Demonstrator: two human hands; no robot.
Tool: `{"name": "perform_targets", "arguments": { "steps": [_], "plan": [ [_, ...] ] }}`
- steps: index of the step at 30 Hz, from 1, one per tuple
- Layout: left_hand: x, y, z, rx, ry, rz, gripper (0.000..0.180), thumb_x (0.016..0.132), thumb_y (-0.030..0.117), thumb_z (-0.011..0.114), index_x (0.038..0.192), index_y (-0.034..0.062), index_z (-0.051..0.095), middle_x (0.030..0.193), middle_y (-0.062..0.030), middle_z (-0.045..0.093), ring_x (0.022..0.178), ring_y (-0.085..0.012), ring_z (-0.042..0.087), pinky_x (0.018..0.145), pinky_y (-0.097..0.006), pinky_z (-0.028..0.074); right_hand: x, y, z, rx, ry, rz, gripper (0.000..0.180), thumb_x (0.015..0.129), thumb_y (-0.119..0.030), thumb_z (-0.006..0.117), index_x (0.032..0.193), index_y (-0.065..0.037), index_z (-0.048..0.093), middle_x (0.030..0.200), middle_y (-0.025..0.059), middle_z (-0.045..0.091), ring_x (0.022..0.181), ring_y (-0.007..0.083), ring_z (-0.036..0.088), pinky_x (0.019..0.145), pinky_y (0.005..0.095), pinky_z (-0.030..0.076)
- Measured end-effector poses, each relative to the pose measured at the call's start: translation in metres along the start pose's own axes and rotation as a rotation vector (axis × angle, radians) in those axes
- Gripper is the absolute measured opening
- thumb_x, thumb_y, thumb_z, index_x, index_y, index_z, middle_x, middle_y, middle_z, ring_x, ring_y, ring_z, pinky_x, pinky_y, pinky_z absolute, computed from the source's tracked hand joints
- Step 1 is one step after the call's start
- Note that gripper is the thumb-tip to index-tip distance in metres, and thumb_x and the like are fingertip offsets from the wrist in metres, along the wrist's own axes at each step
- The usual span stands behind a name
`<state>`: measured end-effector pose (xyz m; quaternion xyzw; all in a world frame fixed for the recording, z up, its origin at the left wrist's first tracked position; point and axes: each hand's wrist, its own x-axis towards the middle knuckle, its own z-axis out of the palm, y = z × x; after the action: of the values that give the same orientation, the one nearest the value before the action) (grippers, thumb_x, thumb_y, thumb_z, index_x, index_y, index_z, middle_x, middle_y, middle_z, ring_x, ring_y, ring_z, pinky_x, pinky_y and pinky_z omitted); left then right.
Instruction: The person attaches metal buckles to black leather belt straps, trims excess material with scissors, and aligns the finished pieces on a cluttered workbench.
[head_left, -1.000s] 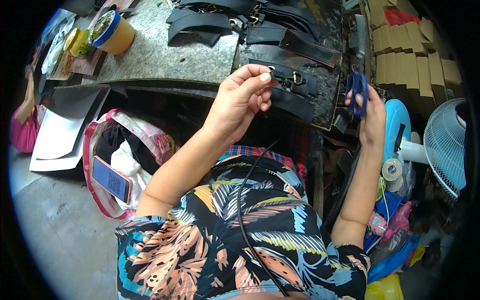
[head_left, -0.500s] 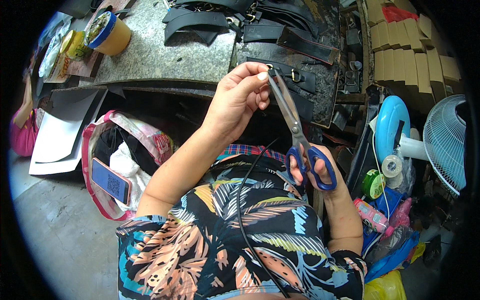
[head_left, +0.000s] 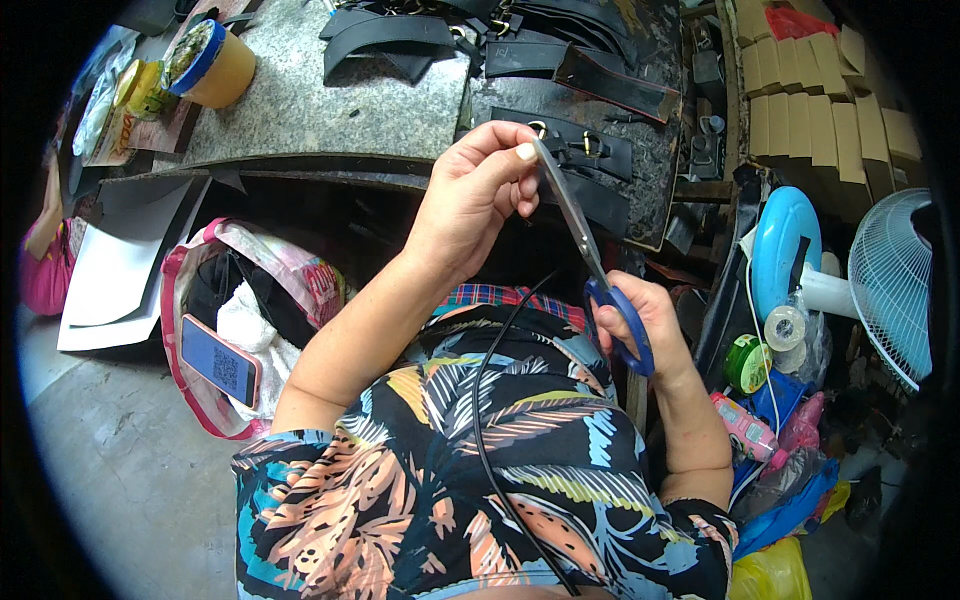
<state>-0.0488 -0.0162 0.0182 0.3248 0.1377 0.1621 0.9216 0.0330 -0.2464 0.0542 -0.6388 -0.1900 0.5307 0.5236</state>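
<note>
My right hand grips a pair of scissors by the blue handles, blades together and pointing up and away from me. Thumb and forefinger of my left hand are pinched together right at the scissor tips. What they hold is too small and hidden to make out. Just beyond the fingertips, a black strap with brass-coloured hardware lies on the bench. More black straps are heaped farther back, some with metal buckles.
A stone-topped bench runs across the far side, with a blue-rimmed tub at left. A bag holding a phone and white cloth stands left. On the right are a fan, plastic bags and stacked cardboard pieces.
The scissor blades, slightly apart before, have come together, and the handles have closed in my right hand. My left hand keeps its pinch in nearly the same place.
</note>
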Motion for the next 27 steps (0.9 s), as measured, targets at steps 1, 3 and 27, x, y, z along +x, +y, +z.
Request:
{"name": "perform_targets", "arguments": {
  "steps": [1, 3, 27],
  "plan": [
    [0.000, 0.001, 0.001, -0.008, -0.004, 0.002, 0.010, 0.099, 0.013, 0.064, 0.103, 0.0035, 0.062, 0.087, -0.0011, 0.062, 0.071, -0.0079, 0.059, 0.062, -0.023, 0.050, 0.001, -0.004, -0.002, -0.021, -0.001, -0.009, 0.015, 0.090, -0.011, 0.076, 0.087, -0.005, 0.062, 0.070, -0.0039, 0.060, 0.059, 0.0021, 0.056, 0.052, 0.0186, 0.042],
    [0.000, 0.003, 0.002, -0.005, 0.003, 0.004, 0.009, 0.098, 0.012, 0.062, 0.102, 0.0033, 0.061, 0.088, -0.0030, 0.062, 0.072, -0.0096, 0.059, 0.063, -0.024, 0.051, 0.003, -0.020, -0.018, -0.077, 0.054, -0.128, 0.013, 0.083, -0.002, 0.076, 0.087, -0.005, 0.063, 0.072, -0.0028, 0.062, 0.059, 0.0027, 0.058, 0.051, 0.0189, 0.046],
    [-0.017, 0.049, -0.013, 1.437, 0.220, 0.406, 0.007, 0.088, 0.003, 0.064, 0.092, -0.0024, 0.062, 0.080, -0.0035, 0.059, 0.072, -0.0069, 0.052, 0.064, -0.024, 0.044, 0.088, -0.068, -0.043, -1.297, 0.531, -0.812, 0.019, 0.084, -0.023, 0.079, 0.093, -0.007, 0.075, 0.088, 0.0056, 0.068, 0.081, 0.0234, 0.067, 0.072, 0.0315, 0.053]
  ]
}}
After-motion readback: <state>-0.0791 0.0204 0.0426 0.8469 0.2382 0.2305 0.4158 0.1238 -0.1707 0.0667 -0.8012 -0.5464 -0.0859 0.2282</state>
